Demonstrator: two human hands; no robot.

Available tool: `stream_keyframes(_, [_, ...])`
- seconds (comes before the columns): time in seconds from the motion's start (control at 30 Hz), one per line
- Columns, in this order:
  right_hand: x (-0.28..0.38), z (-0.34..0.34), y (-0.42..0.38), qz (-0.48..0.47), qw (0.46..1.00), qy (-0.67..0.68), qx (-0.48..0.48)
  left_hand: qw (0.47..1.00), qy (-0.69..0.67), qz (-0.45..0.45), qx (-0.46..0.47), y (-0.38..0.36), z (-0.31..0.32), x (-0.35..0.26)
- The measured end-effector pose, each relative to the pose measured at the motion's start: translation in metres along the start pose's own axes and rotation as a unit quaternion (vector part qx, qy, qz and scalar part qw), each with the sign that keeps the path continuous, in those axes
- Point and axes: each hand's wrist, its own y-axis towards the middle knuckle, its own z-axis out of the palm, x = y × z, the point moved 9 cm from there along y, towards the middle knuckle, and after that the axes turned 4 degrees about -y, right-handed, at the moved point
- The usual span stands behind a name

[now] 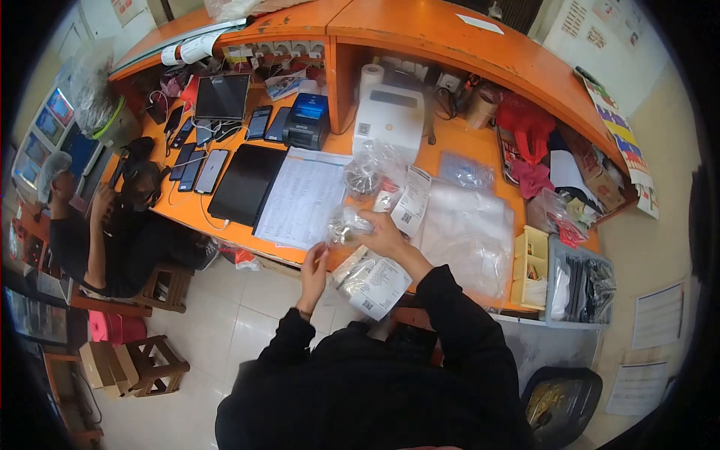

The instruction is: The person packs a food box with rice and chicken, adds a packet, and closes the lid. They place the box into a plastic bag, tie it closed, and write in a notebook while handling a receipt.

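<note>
1. Hands first: your right hand (384, 234) was closed around a small clear plastic packet (347, 224), pinching it by one end above the front edge of the orange desk (450, 142). Your left hand (313, 264) hung just below and to the left of the packet, fingers loosely curled; I could not tell whether it touched the plastic or held anything.

2. Packet position: it sat in the air between your two hands, over the printed list sheet (300, 196) and just beside a labelled clear bag (373, 283) that lay at the desk's near edge under your right forearm.

3. Surroundings: a second crinkled clear bag (365, 174) lay further back, near the white label printer (390, 116); a stack of flat poly bags (469, 232) lay to your right, with a yellow divided tray (531, 264) beyond it. A black tablet (246, 184) and a row of phones (196, 168) lay to the left, where another person (112, 232) sat.

4. Handling advice, as I judged it: thin film like that slips and crumples, so you would have done best to grip a seam or corner, support the underside with the left hand, and keep the contents from bunching.

5. Risk: the labelled bag at the edge looked liable to slide off if your sleeve dragged it.
</note>
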Motion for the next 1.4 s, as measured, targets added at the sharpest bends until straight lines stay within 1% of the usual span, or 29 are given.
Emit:
stream_keyframes(0.03, [-0.011,0.001,-0.004,0.015,0.999,0.028,0.005,1.0,-0.028,-0.013,-0.003,-0.019,0.002,0.001])
stream_keyframes(0.07, [-0.006,-0.004,-0.01,-0.007,1.0,0.03,-0.006,0.998,-0.057,-0.027,-0.006,-0.036,0.006,-0.005])
stream_keyframes(0.1, [0.0,-0.012,-0.015,-0.03,0.999,0.03,-0.016,0.997,0.063,0.049,0.019,-0.049,0.018,-0.028])
stream_keyframes(0.13, [0.004,-0.022,-0.02,-0.055,0.998,0.03,-0.027,0.974,0.18,0.128,0.044,-0.062,0.038,-0.057])
stream_keyframes(0.17, [-0.001,-0.042,-0.03,-0.067,0.995,0.002,-0.07,0.931,0.293,0.206,0.067,-0.073,0.054,-0.074])
stream_keyframes(0.23, [-0.034,-0.09,-0.055,0.084,0.989,0.016,-0.119,0.937,0.283,0.199,0.044,-0.074,0.05,-0.065])
stream_keyframes(0.27, [-0.053,-0.101,-0.076,0.248,0.959,0.06,-0.122,0.941,0.277,0.193,0.034,-0.078,0.048,-0.056])
stream_keyframes(0.3, [-0.066,-0.082,-0.089,0.337,0.936,0.085,-0.046,0.942,0.278,0.187,0.015,-0.084,0.046,-0.047])
stream_keyframes(0.37, [-0.082,-0.043,-0.127,0.496,0.853,0.13,0.102,0.944,0.276,0.182,-0.023,-0.089,0.049,-0.032])
stream_keyframes(0.47, [-0.104,-0.025,-0.113,0.377,0.88,0.286,-0.048,0.944,0.274,0.178,-0.049,-0.078,0.059,-0.034])
stream_keyframes(0.5, [-0.106,-0.027,-0.114,0.378,0.879,0.282,-0.063,0.942,0.283,0.173,-0.052,-0.073,0.062,-0.037])
stream_keyframes(0.6, [-0.094,-0.04,-0.107,0.377,0.877,0.281,-0.098,0.939,0.286,0.189,-0.002,-0.067,0.084,-0.043])
stream_keyframes(0.77, [-0.115,-0.045,-0.098,0.358,0.877,0.292,-0.129,0.942,0.28,0.184,-0.007,-0.054,0.088,-0.043])
stream_keyframes(0.83, [-0.141,-0.045,-0.09,0.294,0.909,0.264,-0.129,0.937,0.29,0.193,-0.008,-0.049,0.088,-0.045])
stream_keyframes(0.87, [-0.14,-0.051,-0.091,0.263,0.922,0.249,-0.136,0.933,0.298,0.203,-0.007,-0.046,0.088,-0.043])
stream_keyframes(0.9, [-0.143,-0.054,-0.1,0.258,0.922,0.231,-0.176,0.929,0.304,0.212,0.002,-0.048,0.089,-0.042])
stream_keyframes(0.93, [-0.133,-0.059,-0.11,0.258,0.916,0.21,-0.225,0.898,0.345,0.273,0.027,-0.055,0.094,-0.048])
stream_keyframes(0.97, [-0.105,-0.074,-0.115,0.189,0.954,0.013,-0.232,0.925,0.3,0.233,-0.001,-0.055,0.074,-0.026])
stream_keyframes(1.0, [-0.055,-0.087,-0.139,0.249,0.938,0.038,-0.237,0.949,0.255,0.184,-0.015,-0.062,0.056,0.003])
stream_keyframes(1.03, [-0.075,-0.083,-0.158,0.213,0.921,-0.083,-0.316,0.886,0.344,0.312,0.005,-0.087,0.068,-0.032])
stream_keyframes(1.07, [-0.05,-0.088,-0.185,0.184,0.914,-0.086,-0.351,0.887,0.295,0.351,0.049,-0.101,0.069,-0.035])
stream_keyframes(1.1, [-0.031,-0.089,-0.213,0.137,0.916,-0.12,-0.357,0.887,0.24,0.385,0.09,-0.114,0.072,-0.034])
stream_keyframes(1.13, [-0.02,-0.088,-0.25,0.136,0.906,-0.063,-0.396,0.886,0.197,0.393,0.147,-0.128,0.084,-0.032])
stream_keyframes(1.17, [-0.008,-0.081,-0.286,0.101,0.879,-0.143,-0.443,0.882,0.158,0.401,0.191,-0.137,0.096,-0.027])
stream_keyframes(1.23, [0.017,-0.073,-0.357,0.178,0.847,-0.156,-0.477,0.831,0.12,0.423,0.341,-0.161,0.154,-0.028])
stream_keyframes(1.27, [0.022,-0.063,-0.388,0.189,0.827,-0.174,-0.501,0.8,0.107,0.433,0.4,-0.173,0.173,-0.032])
stream_keyframes(1.3, [0.025,-0.053,-0.423,0.198,0.807,-0.19,-0.523,0.787,0.098,0.407,0.453,-0.184,0.196,-0.031])
stream_keyframes(1.37, [0.033,-0.03,-0.492,0.255,0.778,-0.148,-0.554,0.754,0.089,0.351,0.547,-0.216,0.249,-0.028])
stream_keyframes(1.4, [0.041,-0.018,-0.528,0.299,0.742,-0.154,-0.58,0.732,0.097,0.339,0.583,-0.234,0.273,-0.032])
